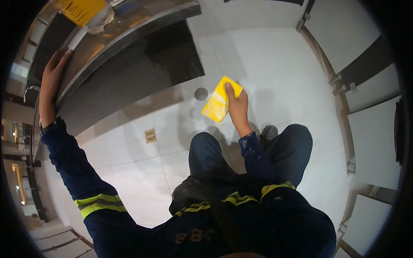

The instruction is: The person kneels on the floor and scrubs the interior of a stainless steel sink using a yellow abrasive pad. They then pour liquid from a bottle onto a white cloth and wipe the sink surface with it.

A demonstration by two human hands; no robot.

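In my right hand point(236, 105) is a flat yellow rectangular piece point(216, 103) with whitish patches across it; whether it is a spreader or a packet cannot be made out. My thumb lies along its upper face and the other fingers are underneath, out of sight. It is held above the pale floor, close to a round grey drain cover point(201, 93). Over on the left, my left hand point(57, 69) rests on the dark counter point(124, 36) near its edge, fingers stretched forward and holding nothing that I can see.
A yellow printed bag with clear plastic point(84, 13) lies on the counter's far part. A square floor grate point(150, 136) is set in the tiles point(137, 180). Pale cubicle panels point(374, 142) line the right side. A curved tap point(31, 90) stands at far left. My bent knees point(297, 142) are below.
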